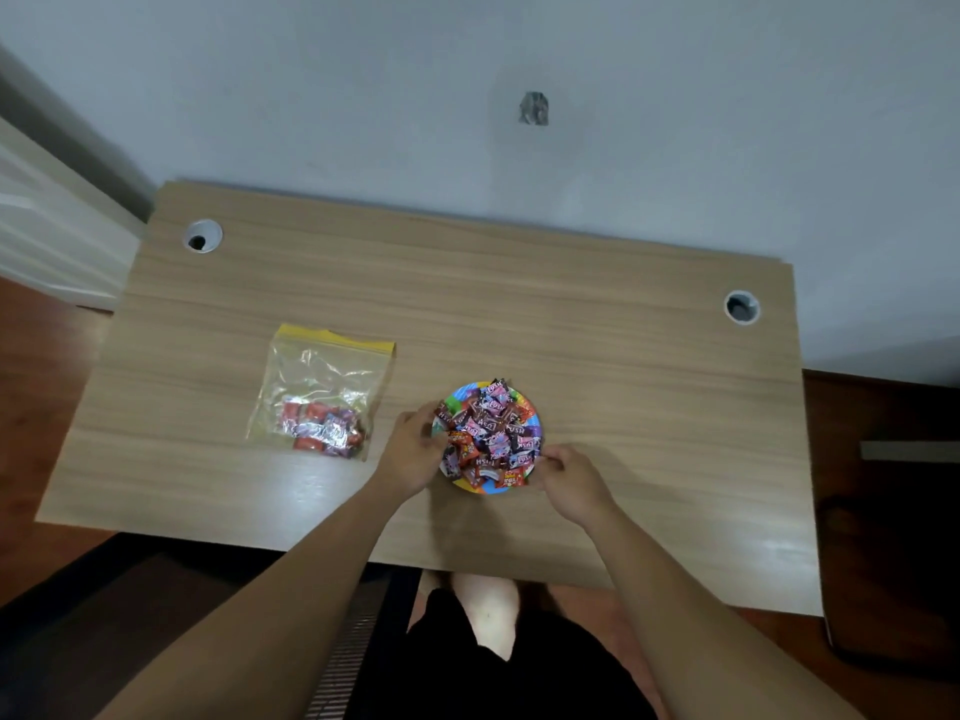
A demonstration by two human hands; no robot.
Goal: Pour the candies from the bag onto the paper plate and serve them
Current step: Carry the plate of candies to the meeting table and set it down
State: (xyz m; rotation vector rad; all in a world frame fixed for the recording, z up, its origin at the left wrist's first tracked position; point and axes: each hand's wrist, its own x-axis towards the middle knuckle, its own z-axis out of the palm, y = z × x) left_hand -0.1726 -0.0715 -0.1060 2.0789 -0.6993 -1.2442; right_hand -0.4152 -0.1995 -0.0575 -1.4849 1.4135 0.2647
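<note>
Multicoloured paper plate (480,490) heaped with candies (488,433), left hand (415,454) and right hand (571,480) gripping opposite rims.

Light wood-grain bench (519,314) pushed up against a plain pale blue-grey wall (363,85) with a small dark patch (534,108) on it. Two round cable holes, back left (202,235) and right (742,307). Reddish-brown floor (31,366), glare on the benchtop.

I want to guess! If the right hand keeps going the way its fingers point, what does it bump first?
Probably the candies on the plate. The right hand points up-left at the plate's near right rim, seemingly already touching it.
</note>
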